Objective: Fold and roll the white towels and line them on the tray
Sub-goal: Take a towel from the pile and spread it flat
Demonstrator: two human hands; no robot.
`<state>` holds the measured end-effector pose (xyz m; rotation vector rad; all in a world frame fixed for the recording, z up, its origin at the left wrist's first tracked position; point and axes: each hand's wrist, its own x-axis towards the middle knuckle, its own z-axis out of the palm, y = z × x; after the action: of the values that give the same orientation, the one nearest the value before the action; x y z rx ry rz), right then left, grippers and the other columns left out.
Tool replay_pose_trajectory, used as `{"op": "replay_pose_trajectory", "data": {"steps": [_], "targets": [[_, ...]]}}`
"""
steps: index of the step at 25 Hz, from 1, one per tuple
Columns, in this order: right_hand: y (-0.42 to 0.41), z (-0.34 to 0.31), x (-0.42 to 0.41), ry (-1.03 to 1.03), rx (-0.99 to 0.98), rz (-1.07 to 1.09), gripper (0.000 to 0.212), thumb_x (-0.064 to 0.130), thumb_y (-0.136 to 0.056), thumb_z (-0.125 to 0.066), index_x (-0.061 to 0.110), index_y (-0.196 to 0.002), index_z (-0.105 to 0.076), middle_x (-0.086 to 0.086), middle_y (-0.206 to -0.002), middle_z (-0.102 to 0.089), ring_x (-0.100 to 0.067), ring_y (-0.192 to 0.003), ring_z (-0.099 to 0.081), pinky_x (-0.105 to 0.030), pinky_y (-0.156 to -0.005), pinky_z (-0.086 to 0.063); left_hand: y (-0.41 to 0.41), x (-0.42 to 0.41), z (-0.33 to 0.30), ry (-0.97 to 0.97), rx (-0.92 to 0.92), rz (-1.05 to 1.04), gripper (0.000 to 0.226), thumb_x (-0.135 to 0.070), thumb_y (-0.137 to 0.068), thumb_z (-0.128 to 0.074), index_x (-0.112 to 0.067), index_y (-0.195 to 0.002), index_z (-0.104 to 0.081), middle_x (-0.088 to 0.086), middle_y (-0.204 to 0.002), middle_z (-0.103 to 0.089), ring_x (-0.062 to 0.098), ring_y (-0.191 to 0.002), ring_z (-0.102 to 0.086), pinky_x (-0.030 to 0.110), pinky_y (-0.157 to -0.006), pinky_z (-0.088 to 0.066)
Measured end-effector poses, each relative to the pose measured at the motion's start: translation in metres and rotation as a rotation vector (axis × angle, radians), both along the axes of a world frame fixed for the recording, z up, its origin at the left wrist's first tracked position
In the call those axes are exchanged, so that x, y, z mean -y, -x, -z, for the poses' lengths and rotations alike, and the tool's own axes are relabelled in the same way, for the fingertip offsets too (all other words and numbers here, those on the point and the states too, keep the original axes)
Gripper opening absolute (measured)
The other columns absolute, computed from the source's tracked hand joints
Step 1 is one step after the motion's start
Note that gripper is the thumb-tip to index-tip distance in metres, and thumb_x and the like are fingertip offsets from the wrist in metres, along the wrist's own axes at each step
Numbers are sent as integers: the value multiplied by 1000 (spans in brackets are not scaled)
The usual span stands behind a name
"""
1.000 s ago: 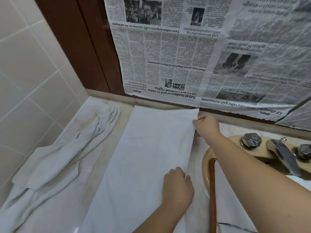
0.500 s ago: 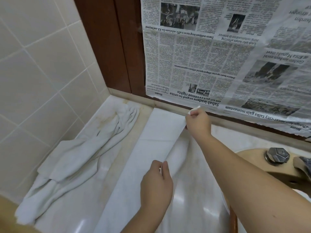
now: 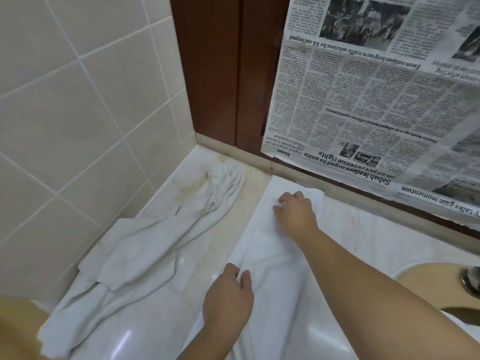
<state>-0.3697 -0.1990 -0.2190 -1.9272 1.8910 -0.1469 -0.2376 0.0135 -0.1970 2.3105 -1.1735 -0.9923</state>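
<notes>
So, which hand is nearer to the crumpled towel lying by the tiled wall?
The left hand. It rests on the near left edge of the folded towel, a short way right of the crumpled towel. The right hand presses the folded towel's far end, further right.

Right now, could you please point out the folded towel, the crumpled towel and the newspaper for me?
folded towel (image 3: 270, 255): head view, on its flat middle between the two hands.
crumpled towel (image 3: 145, 245): head view, on its bunched middle by the tiled wall.
newspaper (image 3: 363, 105): head view, on a text column of the hanging sheet.

cream tiled wall (image 3: 78, 105) left, dark wood panel (image 3: 220, 74), newspaper (image 3: 376, 105) behind.
</notes>
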Motion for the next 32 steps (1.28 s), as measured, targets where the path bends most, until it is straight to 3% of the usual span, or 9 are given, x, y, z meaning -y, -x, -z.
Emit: {"op": "replay_pose_trajectory", "data": {"steps": [6,11,14,17,20,24,29,32], "targets": [[44,-5,-4,76,-260,49,30,36,-103,-48,16,-124,-57,-6,-125,-53,-29,-116,-50,-43,-90,-48,12,-4,3,15,-11,125,23,-53,-105,-41,-31,-104,-47,-16,-80,-54,10,-78,-56,28,-70,-44],[70,-8,24,4,-13,-76,46,23,-95,-63,14,-139,-54,-6,-140,-50,-30,-133,-46,-41,-101,-46,10,-11,5,6,-59,117,28,-56,-102,-47,-30,-100,-55,-10,-86,-64,5,-79,-62,29,-73,-52],[70,-6,46,21,-63,-66,45,34,-96,-63,17,-137,-59,-7,-133,-56,-32,-129,-50,-46,-105,-46,4,-17,5,-26,-39,102,34,-63,-97,-52,-29,-94,-57,-9,-86,-64,3,-77,-60,22,-65,-44],[70,-4,60,-1,-126,-109,33,39,-95,-65,19,-121,-66,-4,-121,-63,-28,-121,-54,-41,-99,-47,-1,-20,6,-66,-107,109,36,-61,-96,-54,-26,-86,-57,-6,-78,-63,4,-71,-59,21,-63,-42],[70,-6,67,-27,-48,-86,11,27,-92,-69,20,-101,-65,-1,-104,-66,-25,-102,-63,-31,-79,-46,-5,-22,7,-57,-187,83,29,-48,-102,-54,-27,-83,-52,-8,-72,-57,3,-64,-53,19,-61,-39],[73,-11,69,-108,26,-34,21,22,-93,-68,23,-110,-57,4,-105,-61,-20,-98,-58,-33,-82,-50,-7,-28,5,-13,-245,40,23,-39,-105,-53,-26,-85,-52,-8,-65,-52,-3,-58,-51,16,-59,-39],[74,-14,70,-43,111,-19,19,34,-96,-69,19,-90,-60,1,-87,-64,-23,-84,-61,-32,-73,-44,-7,-28,3,7,-279,36,22,-41,-105,-53,-26,-89,-55,-10,-68,-54,-2,-59,-52,15,-60,-39],[73,-9,66,-32,156,14,18,34,-100,-63,19,-91,-58,2,-83,-62,-25,-82,-60,-32,-68,-42,-7,-30,3,11,-289,61,26,-42,-103,-57,-26,-82,-55,-16,-62,-54,-2,-58,-50,14,-59,-39]]}}
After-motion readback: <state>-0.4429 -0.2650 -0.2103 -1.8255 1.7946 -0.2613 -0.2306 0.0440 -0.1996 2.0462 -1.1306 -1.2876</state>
